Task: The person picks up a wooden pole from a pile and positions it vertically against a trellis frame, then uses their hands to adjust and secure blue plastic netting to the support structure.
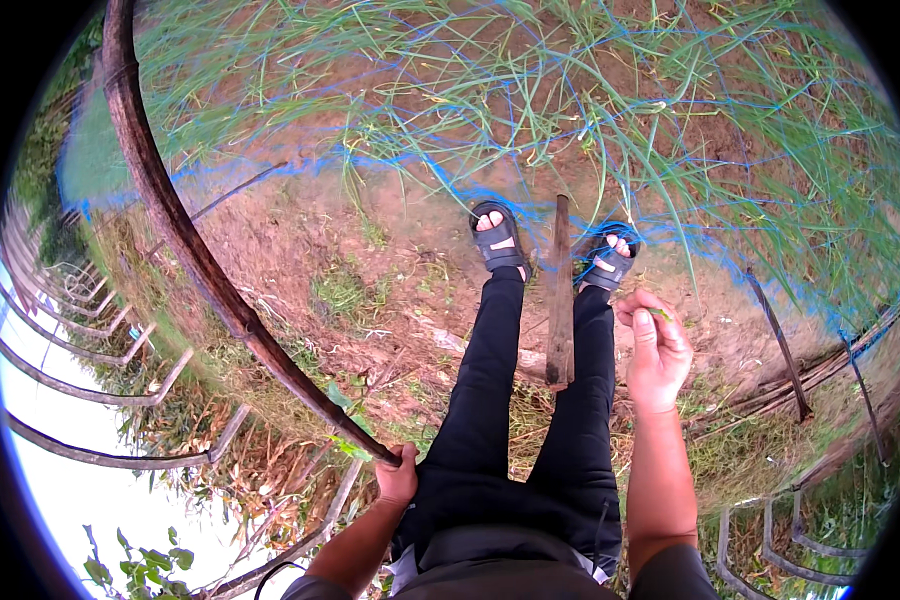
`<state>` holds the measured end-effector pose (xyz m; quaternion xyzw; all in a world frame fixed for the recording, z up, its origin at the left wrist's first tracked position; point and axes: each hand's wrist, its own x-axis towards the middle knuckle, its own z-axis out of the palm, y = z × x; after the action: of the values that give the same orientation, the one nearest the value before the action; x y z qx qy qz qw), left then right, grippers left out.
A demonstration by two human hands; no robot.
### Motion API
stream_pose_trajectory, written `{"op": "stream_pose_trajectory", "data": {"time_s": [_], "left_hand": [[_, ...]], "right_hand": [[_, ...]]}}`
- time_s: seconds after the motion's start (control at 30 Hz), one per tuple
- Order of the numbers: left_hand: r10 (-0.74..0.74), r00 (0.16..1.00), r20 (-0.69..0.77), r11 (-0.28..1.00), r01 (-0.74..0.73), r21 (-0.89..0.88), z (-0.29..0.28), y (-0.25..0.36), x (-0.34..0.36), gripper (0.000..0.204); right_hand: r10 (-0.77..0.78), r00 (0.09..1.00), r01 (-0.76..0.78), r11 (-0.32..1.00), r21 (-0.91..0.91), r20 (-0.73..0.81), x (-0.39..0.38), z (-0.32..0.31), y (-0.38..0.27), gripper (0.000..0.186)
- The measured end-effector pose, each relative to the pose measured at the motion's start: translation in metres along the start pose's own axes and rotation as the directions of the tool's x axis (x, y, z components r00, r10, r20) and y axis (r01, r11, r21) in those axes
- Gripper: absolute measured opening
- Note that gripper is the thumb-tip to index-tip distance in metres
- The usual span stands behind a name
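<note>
1. The left hand (398, 478) is clenched around the lower end of a long curved wooden pole (175, 215) by the hip.
2. The right hand (656, 350) pinches a small green sprig (660, 314) between fingertips, above the bare soil (300, 230).
3. A short wooden stake (560, 290) stands between the sandalled feet.

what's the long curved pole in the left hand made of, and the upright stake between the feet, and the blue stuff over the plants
The curved pole, gripped by the left hand, looks like rusted metal pipe or dark weathered wood: brown, rough, evenly round; hard to tell which. The stake seems weathered wood: flat, grey-brown, matte. The blue netting looks like thin plastic mesh, with fine bright threads draped over the grass. The right hand pinches a small green plant piece.
</note>
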<state>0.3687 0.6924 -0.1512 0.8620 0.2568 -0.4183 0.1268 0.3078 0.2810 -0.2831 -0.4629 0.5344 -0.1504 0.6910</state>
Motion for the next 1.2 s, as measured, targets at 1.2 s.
{"op": "stream_pose_trajectory", "data": {"time_s": [1.2], "left_hand": [[0.223, 0.974, 0.032, 0.961, -0.215, -0.174, -0.062, 0.009, 0.058, 0.03]], "right_hand": [[0.156, 0.981, -0.123, 0.962, 0.245, -0.118, -0.09, 0.025, -0.066, 0.018]]}}
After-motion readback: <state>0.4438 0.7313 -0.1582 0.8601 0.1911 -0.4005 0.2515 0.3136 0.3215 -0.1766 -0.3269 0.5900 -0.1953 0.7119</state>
